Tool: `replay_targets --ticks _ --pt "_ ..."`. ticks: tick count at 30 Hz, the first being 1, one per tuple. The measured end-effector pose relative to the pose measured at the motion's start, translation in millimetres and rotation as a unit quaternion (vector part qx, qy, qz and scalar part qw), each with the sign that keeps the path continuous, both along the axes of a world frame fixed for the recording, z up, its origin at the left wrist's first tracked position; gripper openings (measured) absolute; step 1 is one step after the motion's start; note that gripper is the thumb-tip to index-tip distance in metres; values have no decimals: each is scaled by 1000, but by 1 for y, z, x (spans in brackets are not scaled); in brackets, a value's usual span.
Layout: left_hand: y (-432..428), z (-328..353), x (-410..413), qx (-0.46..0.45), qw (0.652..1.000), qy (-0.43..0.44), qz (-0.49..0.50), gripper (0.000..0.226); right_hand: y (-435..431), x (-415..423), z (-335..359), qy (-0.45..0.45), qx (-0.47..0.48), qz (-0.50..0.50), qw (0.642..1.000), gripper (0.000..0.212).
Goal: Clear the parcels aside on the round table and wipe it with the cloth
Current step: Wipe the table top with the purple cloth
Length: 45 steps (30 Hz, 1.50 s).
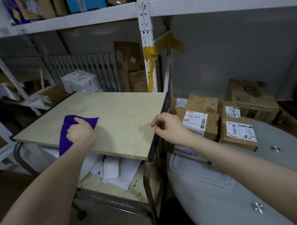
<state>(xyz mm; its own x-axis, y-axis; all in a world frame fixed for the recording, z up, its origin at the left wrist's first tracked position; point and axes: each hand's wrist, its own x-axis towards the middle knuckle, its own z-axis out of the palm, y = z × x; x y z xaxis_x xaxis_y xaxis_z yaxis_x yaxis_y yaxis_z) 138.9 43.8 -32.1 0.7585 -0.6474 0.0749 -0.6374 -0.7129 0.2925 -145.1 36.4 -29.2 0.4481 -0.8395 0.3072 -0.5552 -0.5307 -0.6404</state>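
A purple cloth (65, 135) lies on the near left part of a pale wooden cart top (119, 114) and hangs over its front edge. My left hand (81, 131) grips the cloth, fingers curled into it. My right hand (168, 126) hovers at the cart top's right edge with fingers loosely curled, holding nothing. The round grey glass table (254, 184) fills the lower right. Several labelled cardboard parcels (200, 121) sit on its far side, one (239, 134) nearest the middle.
White metal shelving (146, 42) with boxes stands behind the cart. Papers and a notebook (113, 169) lie on the cart's lower shelf. A larger brown carton (252, 94) sits past the table. Round metal fittings (257, 207) stud the glass top.
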Motion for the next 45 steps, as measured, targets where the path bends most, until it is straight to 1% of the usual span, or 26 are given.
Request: replay_targets --ticks 2,4,5,8,11,12,15,17,19,21,23,25,26,27,29,30,32,34,35,37,39,40,42,43,44,45 --pt "-2 -1 -5 10 999 -39 -27 53 0 -3 1 -11 8 -3 1000 15" --pt "-3 0 -18 -15 997 -54 -61 31 2 -9 2 -23 22 -5 999 16" --pt "-2 3 -28 -31 994 -59 -86 26 2 -10 1 -33 30 -9 999 16" --pt "-1 23 -73 -69 984 -76 -146 20 6 -14 6 -88 63 -30 994 15" --pt "5 52 -127 -128 972 -49 -193 21 10 -21 11 -143 129 -32 981 13" --pt "7 60 -143 -148 966 -35 -209 22 11 -22 13 -154 162 -24 974 18" --pt "16 79 -188 -204 941 8 -269 19 14 -30 19 -223 266 -52 936 46" --pt "23 92 -214 -217 926 44 -305 16 17 -46 24 -325 333 -69 883 45" --pt "27 106 -234 -226 911 108 -327 17 18 -68 28 -397 369 -98 835 47" --pt "29 121 -251 -247 877 249 -328 21 22 -90 27 -422 383 -122 813 57" --pt "31 132 -266 -246 833 387 -309 23 29 -109 29 -441 395 -102 800 69" --pt "31 138 -277 -230 799 479 -282 23 32 -129 25 -478 411 -54 774 84" --pt "31 138 -282 -224 785 511 -269 22 35 -139 25 -491 415 -33 765 78" --pt "32 137 -288 -215 779 528 -262 20 41 -150 26 -503 417 -25 756 62" --pt "30 129 -297 -215 797 496 -270 18 46 -165 22 -517 406 -48 752 33" --pt "31 124 -304 -221 814 453 -288 17 48 -173 21 -522 384 -69 759 28" --pt "34 113 -320 -239 840 343 -346 19 49 -180 19 -523 317 -124 781 29" --pt "41 102 -342 -242 851 197 -422 11 51 -191 18 -496 255 -172 812 28" --pt "44 96 -355 -238 850 134 -451 9 53 -198 17 -495 240 -172 817 25" --pt "48 89 -381 -208 847 85 -482 24 60 -213 18 -524 252 -122 804 21" --pt "50 85 -406 -155 830 141 -517 35 63 -231 17 -530 243 -72 810 42" --pt "51 84 -419 -116 803 215 -544 34 63 -243 15 -527 206 -79 821 44" --pt "48 79 -436 -30 730 373 -572 36 60 -264 11 -495 118 -168 844 25" --pt "44 75 -441 -3 710 410 -573 42 56 -275 6 -471 94 -227 847 20" --pt "38 68 -443 4 711 402 -577 46 49 -288 -3 -444 94 -277 847 19" --pt "30 62 -445 -7 734 335 -591 48 40 -305 -16 -400 109 -325 850 17"
